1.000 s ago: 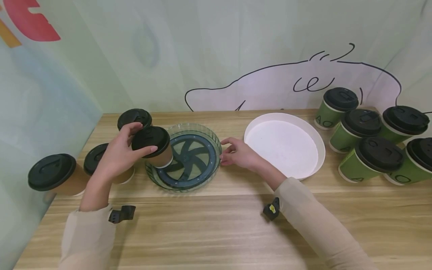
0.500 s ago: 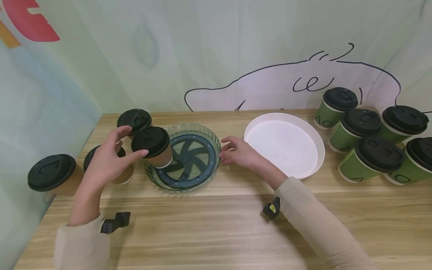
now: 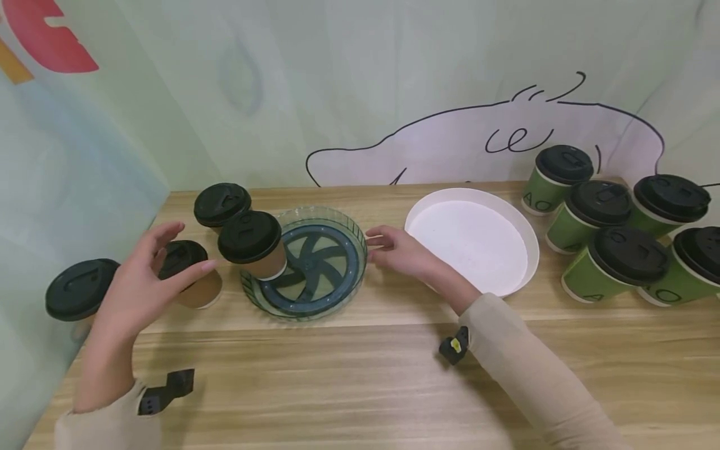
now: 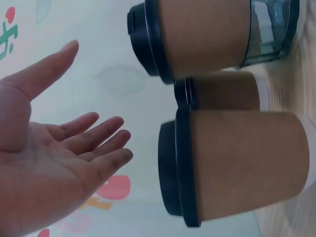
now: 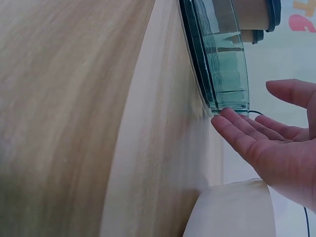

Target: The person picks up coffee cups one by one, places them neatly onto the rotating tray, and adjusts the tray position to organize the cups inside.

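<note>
Left hand point(image 3: 139, 284), spread wide, is withdrawing toward wood-grained surface point(image 3: 315, 381)'s left edge; relaxed right hand point(image 3: 400, 251) is touching round, ribbed, transparent-green tray point(image 3: 315, 256) bearing black-lidded brown paper cup point(image 3: 253, 245).

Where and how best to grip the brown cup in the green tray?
Upright, the brown cup probably suits a grip just under its black lid, the left hand coming from above and front-left: the tray's wall flanks its base, and a second brown cup stands close behind.

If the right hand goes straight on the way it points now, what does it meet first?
The right hand would likely meet the green tray first; they look very close, though actual contact is unclear.
</note>
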Motion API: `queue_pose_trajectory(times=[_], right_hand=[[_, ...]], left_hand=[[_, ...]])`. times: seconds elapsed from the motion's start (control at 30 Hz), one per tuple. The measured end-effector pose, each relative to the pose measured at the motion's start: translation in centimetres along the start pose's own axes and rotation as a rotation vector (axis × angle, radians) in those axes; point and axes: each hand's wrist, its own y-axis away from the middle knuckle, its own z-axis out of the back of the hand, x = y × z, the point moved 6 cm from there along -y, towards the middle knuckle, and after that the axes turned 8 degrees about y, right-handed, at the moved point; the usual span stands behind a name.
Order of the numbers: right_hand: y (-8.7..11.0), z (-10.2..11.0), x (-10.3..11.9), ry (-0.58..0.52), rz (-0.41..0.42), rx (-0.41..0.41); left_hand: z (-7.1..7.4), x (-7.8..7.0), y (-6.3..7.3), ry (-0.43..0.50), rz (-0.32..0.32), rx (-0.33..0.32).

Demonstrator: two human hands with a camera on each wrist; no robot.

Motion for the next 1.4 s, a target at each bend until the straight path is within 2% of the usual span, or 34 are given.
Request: queue_pose_trajectory(times=[0.27,0.5,0.77,1.13,1.4], right_hand=[[0.0,0.0,-0.2,-0.026,-0.002,0.01],[0.0,0.2,-0.3,-0.076,-0.033,-0.003],[0.0,0.3,-0.1,-0.026,0.021,0.001],[0.2,0.5,-0.1,-0.048,-0.033,-0.026],[0.2,0.4,0.0,-0.058,-0.004,-0.008]], left_hand=[[1.2,1.4,0.7,-0.007,0.028,-0.018],[1.8,2.1,0.8,-0.043,0.043,-0.038],[1.9,3.1,0.6,-0.057,0.06,-0.038],[1.8,4.0,-0.1,-0.091,0.104,0.012],[1.7,4.7,-0.5,-0.106,0.12,0.012]])
